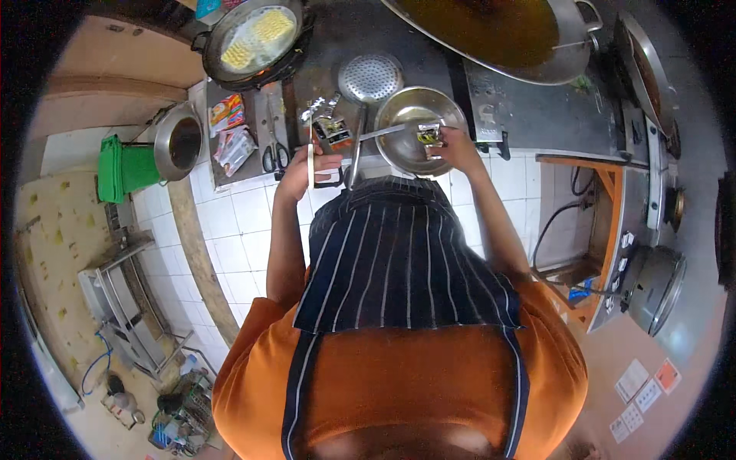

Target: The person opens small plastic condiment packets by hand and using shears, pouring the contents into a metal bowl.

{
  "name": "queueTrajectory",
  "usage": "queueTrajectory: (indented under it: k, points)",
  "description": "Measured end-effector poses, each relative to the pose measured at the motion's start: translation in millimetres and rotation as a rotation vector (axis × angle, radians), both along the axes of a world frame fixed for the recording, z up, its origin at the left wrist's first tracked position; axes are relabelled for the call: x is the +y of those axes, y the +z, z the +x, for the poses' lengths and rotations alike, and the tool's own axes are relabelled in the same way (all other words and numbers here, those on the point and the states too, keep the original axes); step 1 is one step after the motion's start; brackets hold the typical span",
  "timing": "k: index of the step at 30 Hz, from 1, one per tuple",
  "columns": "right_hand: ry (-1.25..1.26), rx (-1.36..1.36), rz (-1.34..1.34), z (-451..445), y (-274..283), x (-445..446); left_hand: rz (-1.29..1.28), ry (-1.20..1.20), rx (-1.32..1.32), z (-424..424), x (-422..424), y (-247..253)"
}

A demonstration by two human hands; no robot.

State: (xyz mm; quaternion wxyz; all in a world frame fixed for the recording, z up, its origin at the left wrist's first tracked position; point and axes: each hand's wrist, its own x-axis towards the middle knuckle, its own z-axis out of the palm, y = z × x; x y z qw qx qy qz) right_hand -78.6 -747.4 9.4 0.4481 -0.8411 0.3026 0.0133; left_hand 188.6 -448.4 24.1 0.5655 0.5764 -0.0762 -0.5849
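Observation:
My left hand [305,172] is closed around the light handle of a tool, probably scissors [311,164], whose thin metal part points away from me. In my right hand [454,150] is a small printed sachet [429,135], over a round metal bowl [391,118]. A long flat handle crosses the bowl's left rim. A perforated skimmer [371,77] lies beside the bowl, its handle towards me. Opened sachets [333,131] and silvery scraps lie left of the skimmer. Farther left, dark-handled scissors [275,156] rest near colourful plastic packets [227,115].
Two blocks of instant noodles [273,26] sit in white, foamy liquid in a wok [215,60] on a burner at the back left. A very large pan of brown liquid [517,34] stands at the back right. A metal pot [178,144] is at the left, beside green cloth [129,167].

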Motion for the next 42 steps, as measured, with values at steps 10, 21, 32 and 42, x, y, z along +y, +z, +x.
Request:
queueTrajectory:
  k: [10, 21, 32, 42]
  points:
    - [0.114, 0.161, -0.374, -1.2, -9.8, 11.0, 0.046, -0.189, -0.178, -20.5, -29.1, 20.6]
    - [0.118, 0.173, -0.508, 3.8, -38.7, 13.4, 0.056, -0.312, -0.814, -49.7, -76.1, 22.3]
    - [0.142, -0.073, -0.327, 8.0, -4.6, 24.7, 0.096, -0.350, -1.218, -101.2, -152.7, -11.8]
    - [-0.024, -0.198, -0.335, -13.7, -18.9, 20.5, 0.163, -0.270, -1.098, -109.5, -152.9, -8.8]
